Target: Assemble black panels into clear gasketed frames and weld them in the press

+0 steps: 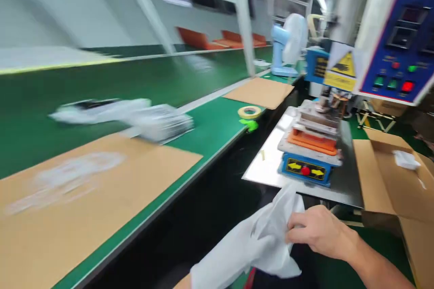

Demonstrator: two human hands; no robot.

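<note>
A thin white plastic bag point(244, 248) is drawn over my left hand and most of the forearm point(183, 282), so the left fingers are hidden. My right hand point(317, 231) pinches the bag's loose, crumpled material between thumb and fingers, near its upper end. Both hands are in front of a press machine point(308, 144) with an orange layer and a blue base. On the bench to the left, a blurred stack of white, film-like pieces point(162, 124) lies at the edge of a cardboard sheet point(145, 189).
A tape roll point(249, 112) and a bright green item point(250, 125) lie by the bench edge. Farther back stand another cardboard sheet point(259, 91) and a blue fan point(285, 45). A control panel point(402, 40) hangs upper right, above an open cardboard box point(379, 176). A dark gap separates bench and press table.
</note>
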